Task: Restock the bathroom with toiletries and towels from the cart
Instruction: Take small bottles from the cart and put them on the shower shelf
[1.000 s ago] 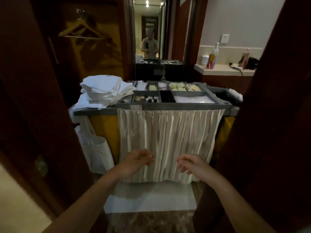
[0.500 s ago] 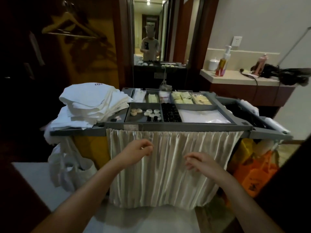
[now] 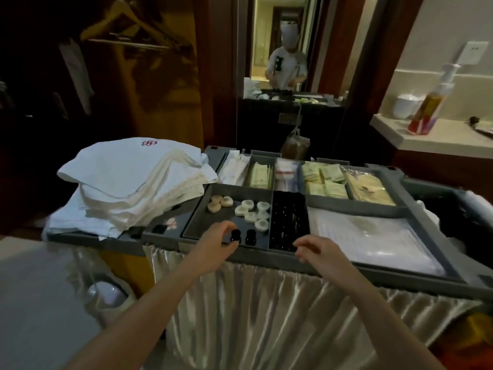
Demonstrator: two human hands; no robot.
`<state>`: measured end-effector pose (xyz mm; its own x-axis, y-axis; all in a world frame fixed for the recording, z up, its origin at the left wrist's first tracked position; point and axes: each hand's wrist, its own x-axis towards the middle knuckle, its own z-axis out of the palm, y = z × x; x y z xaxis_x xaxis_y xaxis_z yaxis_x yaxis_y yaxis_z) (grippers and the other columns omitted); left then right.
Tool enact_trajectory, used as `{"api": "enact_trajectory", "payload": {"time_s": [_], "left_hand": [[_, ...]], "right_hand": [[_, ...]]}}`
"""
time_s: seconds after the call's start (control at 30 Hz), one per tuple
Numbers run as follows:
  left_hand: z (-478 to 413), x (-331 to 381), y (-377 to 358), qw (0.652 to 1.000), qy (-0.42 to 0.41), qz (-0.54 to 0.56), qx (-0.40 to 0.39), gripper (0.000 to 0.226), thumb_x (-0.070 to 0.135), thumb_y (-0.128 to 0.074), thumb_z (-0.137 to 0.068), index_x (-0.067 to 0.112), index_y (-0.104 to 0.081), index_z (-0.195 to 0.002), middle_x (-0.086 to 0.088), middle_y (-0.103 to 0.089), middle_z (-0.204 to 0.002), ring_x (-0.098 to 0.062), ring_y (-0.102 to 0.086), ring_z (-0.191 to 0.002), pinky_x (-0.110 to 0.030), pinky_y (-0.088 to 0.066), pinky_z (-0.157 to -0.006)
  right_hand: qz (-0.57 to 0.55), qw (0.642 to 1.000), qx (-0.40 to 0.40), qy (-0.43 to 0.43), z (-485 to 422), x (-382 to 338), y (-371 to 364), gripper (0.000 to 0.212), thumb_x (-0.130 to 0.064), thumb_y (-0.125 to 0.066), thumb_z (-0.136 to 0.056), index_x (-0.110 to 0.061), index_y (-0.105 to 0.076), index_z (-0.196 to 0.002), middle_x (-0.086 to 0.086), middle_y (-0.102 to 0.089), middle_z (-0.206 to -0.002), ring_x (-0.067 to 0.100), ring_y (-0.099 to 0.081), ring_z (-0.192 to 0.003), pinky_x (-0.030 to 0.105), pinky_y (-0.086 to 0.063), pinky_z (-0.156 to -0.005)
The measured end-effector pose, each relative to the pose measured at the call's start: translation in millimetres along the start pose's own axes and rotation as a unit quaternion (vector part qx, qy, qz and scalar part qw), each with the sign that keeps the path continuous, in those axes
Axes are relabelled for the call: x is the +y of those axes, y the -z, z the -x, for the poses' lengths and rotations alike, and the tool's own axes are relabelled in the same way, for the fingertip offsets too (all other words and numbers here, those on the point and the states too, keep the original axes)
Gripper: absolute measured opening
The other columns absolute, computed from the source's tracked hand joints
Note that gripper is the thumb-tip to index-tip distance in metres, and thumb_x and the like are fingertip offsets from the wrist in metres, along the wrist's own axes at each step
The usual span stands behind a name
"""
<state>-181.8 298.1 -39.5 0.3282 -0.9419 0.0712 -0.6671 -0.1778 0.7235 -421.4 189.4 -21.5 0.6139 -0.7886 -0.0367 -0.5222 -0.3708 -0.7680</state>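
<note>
Grey cart close ahead. Folded white towels stacked on its left end. Left hand over the front tray, fingers curled beside a small black bottle, grip unclear. Right hand at the rim, fingers loosely curled, empty.

1. A grey plastic cart tray with many boxes fills the middle.
2. Folded white towels are piled at the tray's left end.
3. Small round white soaps and two little black bottles sit in the tray's front left box.
4. The left hand curves finger and thumb around one black bottle there; touching or not, I cannot tell.
5. The right hand hangs over the tray's front edge, fingers loosely bent, holding nothing.
</note>
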Motion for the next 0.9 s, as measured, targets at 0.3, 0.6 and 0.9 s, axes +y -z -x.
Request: {"api": "enact_trajectory", "payload": {"time_s": [0.3,0.6,0.9], "left_hand": [[-49,-31,-24,0.995,0.089,0.026,-0.024,0.05,0.026,-0.062,-0.088,0.018,-0.041,-0.134,0.002,-0.052,-0.128,-0.009,-0.049,-0.117,-0.022,-0.042,-0.094],[-41,-45,-32,0.997,0.047,0.035,0.049,0.022,0.024,-0.068,-0.083,0.026,-0.062,-0.104,0.014,-0.065,-0.098,0.005,-0.059,-0.095,-0.015,-0.047,-0.084],[-40,-40,-42,0.992,0.052,-0.047,0.105,0.021,0.032,-0.063,-0.086,0.022,-0.064,-0.104,0.011,-0.066,-0.095,-0.008,-0.061,-0.093,-0.024,-0.044,-0.087]], "right_hand": [[0.152,0.986,-0.011,0.068,-103,27,12,0.025,-0.018,-0.062,-0.088,-0.016,-0.061,-0.113,0.001,-0.058,-0.108,0.011,-0.056,-0.089,0.019,-0.044,-0.078],[0.165,0.983,-0.035,0.074,-134,35,-3,0.034,-0.025,-0.063,-0.088,-0.019,-0.057,-0.12,0.002,-0.061,-0.114,0.014,-0.056,-0.095,0.02,-0.04,-0.077],[0.189,0.981,-0.038,0.026,-138,28,-8,0.031,-0.032,-0.061,-0.089,-0.017,-0.059,-0.116,0.004,-0.064,-0.109,0.02,-0.059,-0.096,0.025,-0.04,-0.07]]}}
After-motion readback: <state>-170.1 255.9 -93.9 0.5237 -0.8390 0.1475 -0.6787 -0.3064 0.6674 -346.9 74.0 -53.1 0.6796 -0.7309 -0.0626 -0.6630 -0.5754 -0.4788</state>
